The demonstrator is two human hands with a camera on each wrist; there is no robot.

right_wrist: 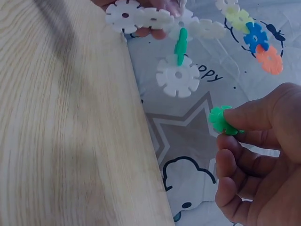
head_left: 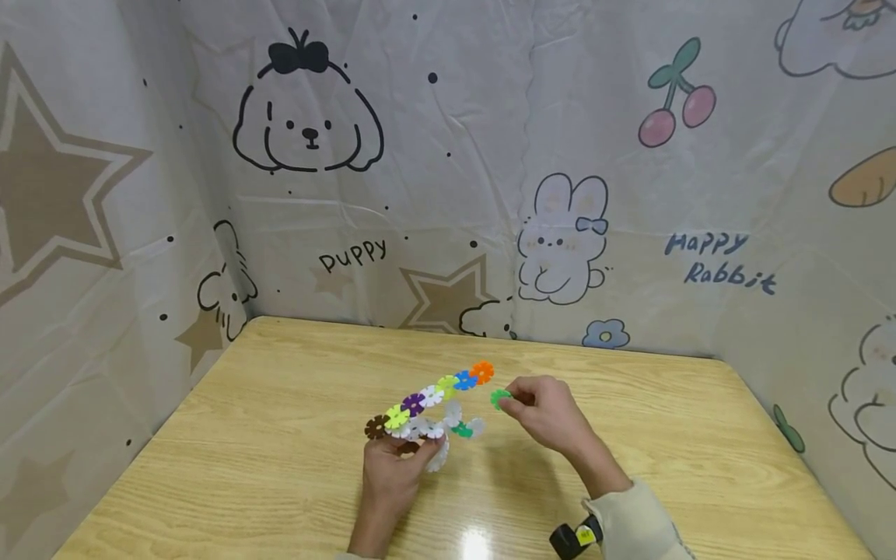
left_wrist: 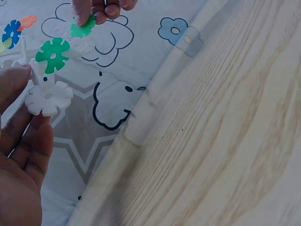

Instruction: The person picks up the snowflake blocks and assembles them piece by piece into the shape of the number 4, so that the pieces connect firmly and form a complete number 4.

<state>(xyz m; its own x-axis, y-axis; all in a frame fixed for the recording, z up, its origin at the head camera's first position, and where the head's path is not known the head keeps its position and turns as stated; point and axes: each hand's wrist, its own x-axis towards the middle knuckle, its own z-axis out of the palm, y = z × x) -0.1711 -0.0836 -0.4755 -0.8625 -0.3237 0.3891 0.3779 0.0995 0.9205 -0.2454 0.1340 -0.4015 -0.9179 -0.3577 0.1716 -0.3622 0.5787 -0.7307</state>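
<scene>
My left hand grips a joined build of notched plastic discs above the table. One arm of the build runs up to the right, through a brown disc, yellow-green, purple and white ones, a blue disc and an orange disc at its tip. Below it, white discs join at angles, with a green disc among them. My right hand pinches a loose green disc between thumb and forefinger. That disc is apart from the build, just to its right.
A wood-grain table lies under both hands. Printed cloth hangs behind it and at both sides. On my right wrist sits a black device with a yellow label, beside a light sleeve.
</scene>
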